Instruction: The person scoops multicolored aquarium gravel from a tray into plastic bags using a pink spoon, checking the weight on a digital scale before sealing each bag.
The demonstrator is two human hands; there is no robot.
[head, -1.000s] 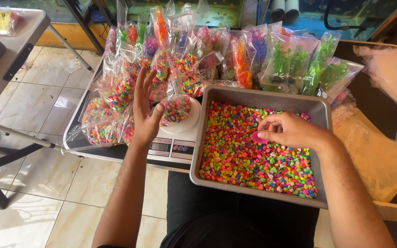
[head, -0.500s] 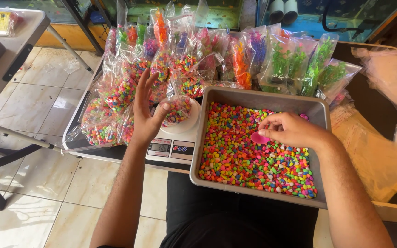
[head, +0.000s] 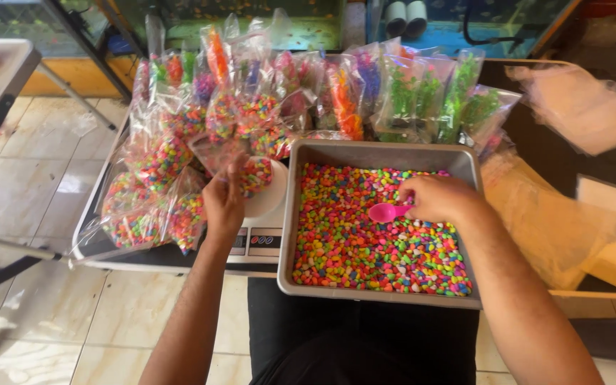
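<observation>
A grey metal tray on my lap holds many small multicoloured pebbles. My right hand rests over the pebbles, shut on a pink plastic scoop whose bowl points left. My left hand grips a clear plastic bag of coloured pebbles just above the white pan of a small digital scale, which stands to the left of the tray.
Several filled clear bags of coloured pebbles and of green plastic plants crowd the table behind and left of the scale. Empty plastic bags lie at the right. A tiled floor and a folding table's leg are at left.
My left hand, open and raised over the scale before, has closed on the bag of pebbles. The pink scoop now shows clearly in my right hand.
</observation>
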